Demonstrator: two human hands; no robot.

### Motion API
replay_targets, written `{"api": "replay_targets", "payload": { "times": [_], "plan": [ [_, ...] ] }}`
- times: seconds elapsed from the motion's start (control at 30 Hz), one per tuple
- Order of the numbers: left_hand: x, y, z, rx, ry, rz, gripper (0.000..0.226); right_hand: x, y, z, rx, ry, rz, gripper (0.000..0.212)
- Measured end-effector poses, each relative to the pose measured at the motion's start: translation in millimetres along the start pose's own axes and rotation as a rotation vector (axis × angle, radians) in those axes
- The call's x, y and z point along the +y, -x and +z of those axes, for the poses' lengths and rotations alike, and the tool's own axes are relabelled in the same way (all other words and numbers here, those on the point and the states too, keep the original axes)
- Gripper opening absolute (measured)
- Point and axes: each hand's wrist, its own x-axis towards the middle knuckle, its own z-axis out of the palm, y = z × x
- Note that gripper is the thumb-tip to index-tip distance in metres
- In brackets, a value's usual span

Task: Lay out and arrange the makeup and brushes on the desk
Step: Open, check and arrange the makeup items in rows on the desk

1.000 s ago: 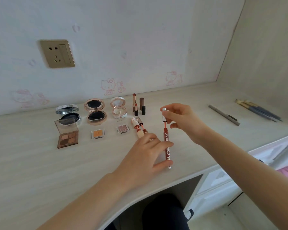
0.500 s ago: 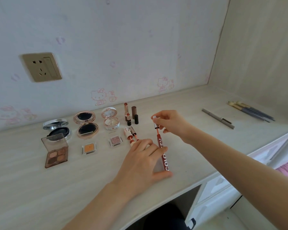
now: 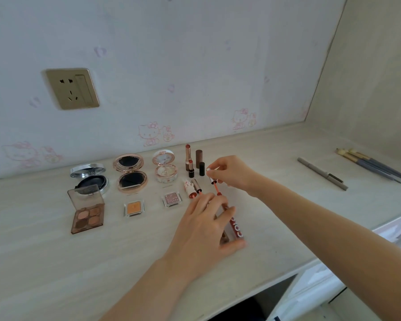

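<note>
My left hand [image 3: 204, 230] presses a dark red lip gloss tube [image 3: 237, 227] against the desk [image 3: 44, 262]. My right hand [image 3: 232, 172] pinches the silver cap of its wand [image 3: 215, 186], drawn partly out of the tube. Open compacts [image 3: 130, 174] stand in a row at the back left, with an eyeshadow palette [image 3: 87, 214] and two small single shadows [image 3: 133, 208] in front. Uncapped lipsticks [image 3: 190, 163] stand just left of my right hand. Two more lip products [image 3: 192, 187] lie beside my left fingers.
A grey pencil [image 3: 322, 173] lies on the desk to the right, and several brushes [image 3: 370, 164] rest near the right wall. A wall socket [image 3: 72, 89] is above the compacts. The desk's front edge curves in at the lower right, above white drawers [image 3: 315, 288].
Both hands have lowered the lip gloss from upright to lying on the desk. The camera has tilted, so everything sits lower in view.
</note>
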Motion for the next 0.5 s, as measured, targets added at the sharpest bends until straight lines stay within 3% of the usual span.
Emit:
{"api": "replay_targets", "payload": {
  "times": [0.5],
  "plan": [
    [-3,3,5,-0.027,0.136,-0.041,0.053,3,-17,19,0.014,0.261,-0.048,0.016]
  ]
}}
